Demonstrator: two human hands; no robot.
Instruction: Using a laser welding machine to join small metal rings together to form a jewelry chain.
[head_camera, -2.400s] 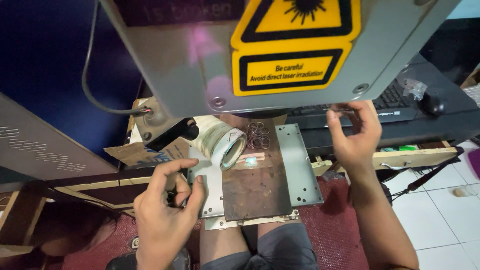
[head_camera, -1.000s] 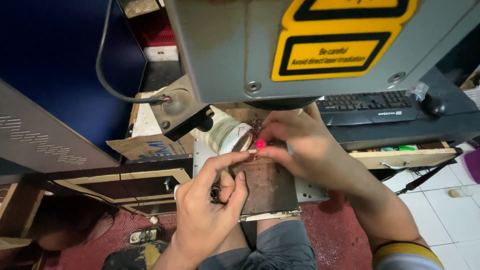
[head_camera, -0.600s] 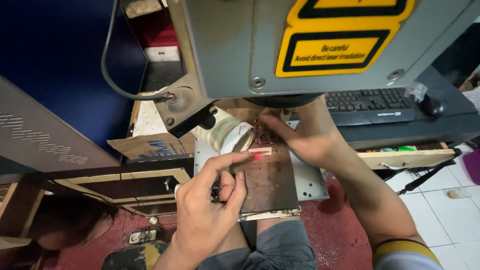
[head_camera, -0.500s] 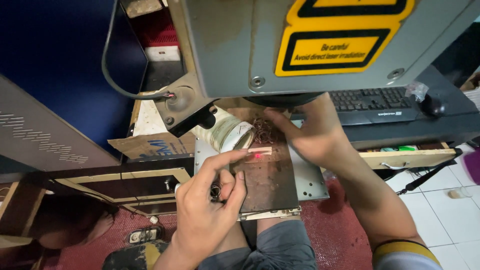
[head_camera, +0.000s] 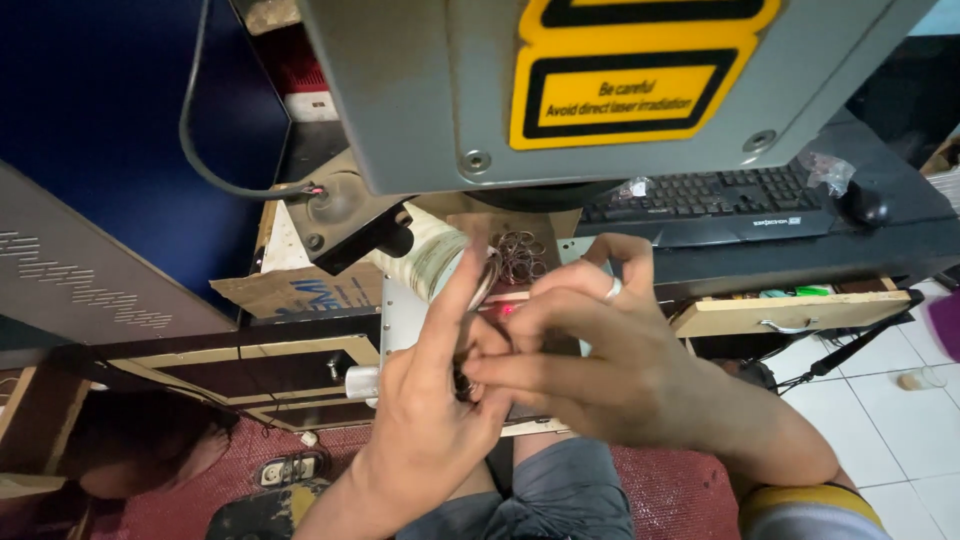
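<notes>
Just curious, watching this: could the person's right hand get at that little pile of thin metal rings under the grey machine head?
Probably yes. The right hand sits just in front of the pile of thin metal rings, with nothing lying between them. The grey machine head overhangs them, but there seems room beneath.

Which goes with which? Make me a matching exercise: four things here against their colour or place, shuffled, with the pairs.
1 keyboard
2 warning label
3 pile of metal rings
4 drawer

a yellow and black, on the grey machine
b pale wood, metal handle
c black, on the dark desk
d silvery, heaped under the machine

Pairs: 1-c, 2-a, 3-d, 4-b
</notes>
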